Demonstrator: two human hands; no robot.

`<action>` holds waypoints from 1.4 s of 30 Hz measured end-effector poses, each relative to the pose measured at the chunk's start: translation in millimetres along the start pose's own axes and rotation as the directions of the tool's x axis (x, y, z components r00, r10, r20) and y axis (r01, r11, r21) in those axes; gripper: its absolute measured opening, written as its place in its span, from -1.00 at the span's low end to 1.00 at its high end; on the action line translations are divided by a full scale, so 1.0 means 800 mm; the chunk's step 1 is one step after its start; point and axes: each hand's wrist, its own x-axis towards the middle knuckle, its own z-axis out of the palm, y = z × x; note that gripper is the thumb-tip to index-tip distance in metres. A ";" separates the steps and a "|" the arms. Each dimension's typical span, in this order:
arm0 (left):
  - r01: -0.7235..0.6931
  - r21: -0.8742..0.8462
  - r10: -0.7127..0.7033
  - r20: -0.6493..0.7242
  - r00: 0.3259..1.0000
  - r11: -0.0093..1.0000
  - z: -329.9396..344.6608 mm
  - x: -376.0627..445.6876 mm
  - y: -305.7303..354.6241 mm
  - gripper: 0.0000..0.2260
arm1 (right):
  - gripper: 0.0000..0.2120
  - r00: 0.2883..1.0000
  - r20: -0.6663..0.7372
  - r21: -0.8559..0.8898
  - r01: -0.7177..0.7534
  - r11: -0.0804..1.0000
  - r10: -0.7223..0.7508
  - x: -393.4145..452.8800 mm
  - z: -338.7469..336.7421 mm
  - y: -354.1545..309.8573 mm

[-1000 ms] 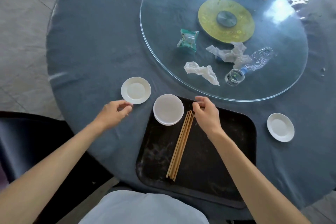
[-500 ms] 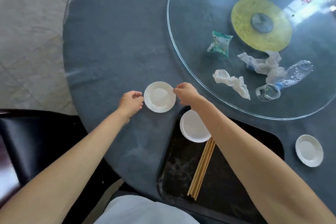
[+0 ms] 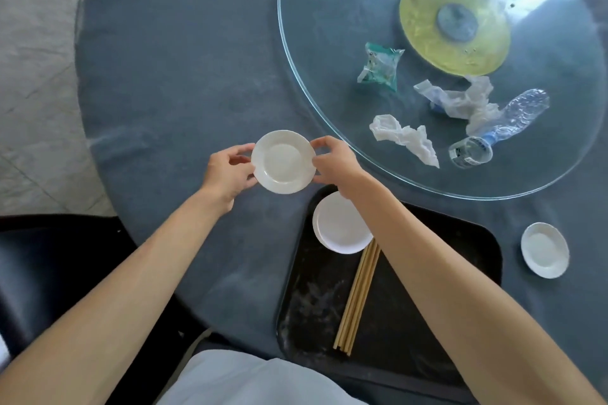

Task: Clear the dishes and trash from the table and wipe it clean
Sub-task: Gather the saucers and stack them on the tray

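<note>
A small white saucer (image 3: 283, 161) is held between both hands over the dark blue table (image 3: 171, 76). My left hand (image 3: 228, 171) pinches its left rim and my right hand (image 3: 332, 163) pinches its right rim. Just below lies a black tray (image 3: 411, 316) holding a stack of white plates (image 3: 339, 227) and several wooden chopsticks (image 3: 357, 296). Another white saucer (image 3: 544, 250) sits on the table to the right of the tray.
The glass turntable (image 3: 312, 52) carries a green wrapper (image 3: 381, 66), crumpled white tissues (image 3: 403, 138), a crushed plastic bottle (image 3: 503, 123) and more crumpled plastic (image 3: 460, 99). A black chair (image 3: 49, 273) stands at the lower left, beside the grey floor (image 3: 33, 43).
Both hands have closed in on the white saucer and taken hold of its rims; it looks raised off the table. The view has shifted left and closer.
</note>
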 end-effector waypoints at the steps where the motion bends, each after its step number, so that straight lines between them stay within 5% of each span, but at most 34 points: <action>1: -0.019 0.006 0.019 0.021 1.000 1.000 0.006 -0.005 0.010 -0.64 | -0.62 1.000 -0.012 0.031 0.017 0.999 -0.017 -0.007 -0.015 0.001; 12: -0.265 0.028 0.248 0.271 0.930 0.964 0.206 -0.136 0.088 -0.75 | -0.67 0.980 -0.161 0.453 0.182 0.873 -0.120 -0.131 -0.252 0.089; 18: -0.317 0.066 0.269 0.385 0.883 0.946 0.391 -0.207 0.045 -0.76 | -0.67 0.946 -0.312 0.509 0.245 0.825 -0.088 -0.166 -0.400 0.229; 24: -0.274 0.138 0.206 0.375 0.904 0.952 0.585 -0.236 -0.044 -0.80 | -0.73 0.892 -0.446 0.563 0.222 0.796 0.067 -0.172 -0.518 0.378; 32: -0.203 0.375 0.110 0.253 0.961 0.905 0.704 -0.215 -0.137 -0.79 | -0.76 0.837 -0.481 0.656 0.144 0.741 0.263 -0.114 -0.545 0.508; 42: -0.247 0.518 0.173 0.188 0.967 0.819 0.728 -0.202 -0.166 -0.77 | -0.58 0.862 -0.463 0.647 0.169 0.744 0.207 -0.075 -0.539 0.543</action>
